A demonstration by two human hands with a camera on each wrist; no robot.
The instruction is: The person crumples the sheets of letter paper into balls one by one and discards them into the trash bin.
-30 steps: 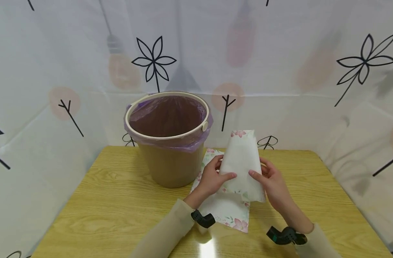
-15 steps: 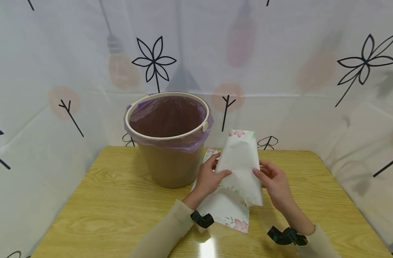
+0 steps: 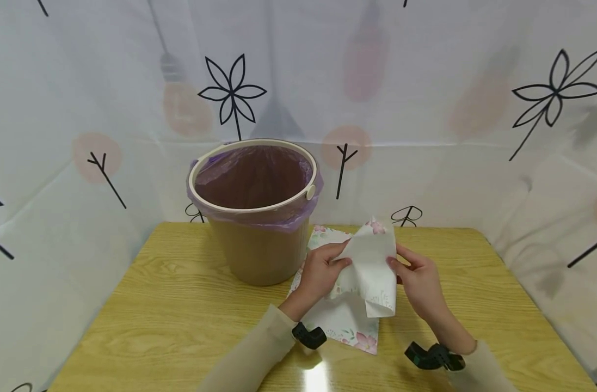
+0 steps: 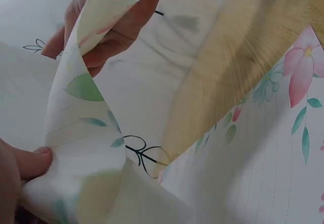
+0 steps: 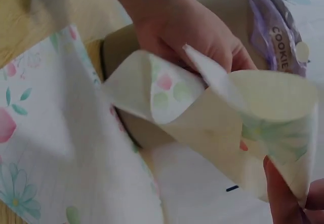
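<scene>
A white cloth point(image 3: 102, 81) printed with black line flowers and pale pink spots hangs at the far left and runs behind the whole scene. In front of it the wood-grain bench point(image 3: 146, 316) spreads across. Left of the middle, towards its back edge, stands an upright brown bin point(image 3: 259, 253) with a cream rim ring point(image 3: 229, 208); a purple plastic liner point(image 3: 295, 220) is folded down over its outside, and the right wrist view shows the lettering "COOKIE" point(image 5: 280, 46) near it. Just right of the bin comes the left hand point(image 3: 322, 271), below it a black wrist device point(image 3: 309, 336) and a pale sleeve point(image 3: 256, 348); its thumb and fingers pinch the left side of a curled floral sheet point(image 3: 376, 261). Underneath, a second floral sheet point(image 3: 337, 321) lies flat on the bench, slanted, with pink blossoms at its corners and ruled lines. The curled sheet is held up over the flat one, bent between the two hands, its ends rolling over; whether the two sheets touch cannot be told. Rightmost, the right hand point(image 3: 418, 276) pinches the curled sheet's right edge between thumb and fingers, above another black band point(image 3: 434, 356) and another sleeve point(image 3: 481, 373).
</scene>
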